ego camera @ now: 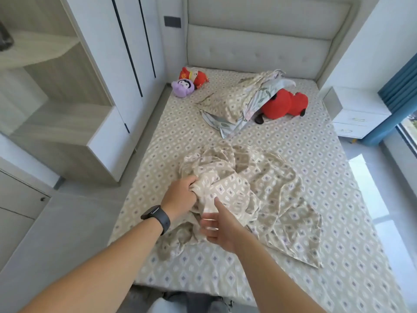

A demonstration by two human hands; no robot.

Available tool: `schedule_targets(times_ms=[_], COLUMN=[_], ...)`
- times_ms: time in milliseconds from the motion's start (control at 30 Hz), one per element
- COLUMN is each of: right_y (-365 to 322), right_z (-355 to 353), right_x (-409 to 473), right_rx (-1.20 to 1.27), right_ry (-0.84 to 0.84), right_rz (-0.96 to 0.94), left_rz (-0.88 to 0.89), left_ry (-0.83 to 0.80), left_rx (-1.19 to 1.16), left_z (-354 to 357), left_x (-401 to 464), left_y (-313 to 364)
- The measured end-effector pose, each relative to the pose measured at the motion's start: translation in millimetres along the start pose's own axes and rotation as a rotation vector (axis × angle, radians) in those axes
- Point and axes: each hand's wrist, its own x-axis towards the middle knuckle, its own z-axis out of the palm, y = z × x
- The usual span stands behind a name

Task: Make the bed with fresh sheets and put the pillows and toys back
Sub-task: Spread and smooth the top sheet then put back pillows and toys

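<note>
Partly buried, left hand (180,195) fingers clutch the crumpled sheet (248,195); right hand (220,227) fingers blurred, grip unclear.

The bed (338,199) wears a fitted beige sheet printed with small diamonds, pulled flat over the mattress. On its near half lies a crumpled sheet (259,184) of the same print, bunched high at its left side and spreading flatter to the right. Near the headboard a pillow (228,102) in the matching print lies tilted over leaf-patterned fabric. A big red plush toy (284,105) lies just beside it. A purple plush toy (182,88) and a small red doll (194,75) lie touching at the far left corner.
</note>
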Motion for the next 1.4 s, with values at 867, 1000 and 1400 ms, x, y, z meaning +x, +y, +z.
schedule_targets(times_ms=[867, 1000, 1400], right_y=[-158, -121, 4], right_z=[47, 48, -22], right_x=[-45, -20, 76], right_rx=[0.413, 0.207, -0.201], right_ry=[-0.044, 0.007, 0.189], right_rz=[-0.888, -0.711, -0.064], left_rz=[0.279, 0.151, -0.136], left_ry=[0.711, 0.74, -0.073], left_rx=[0.214, 0.383, 0.53], left_z=[-107, -87, 73], left_x=[87, 66, 8], left_y=[42, -12, -115])
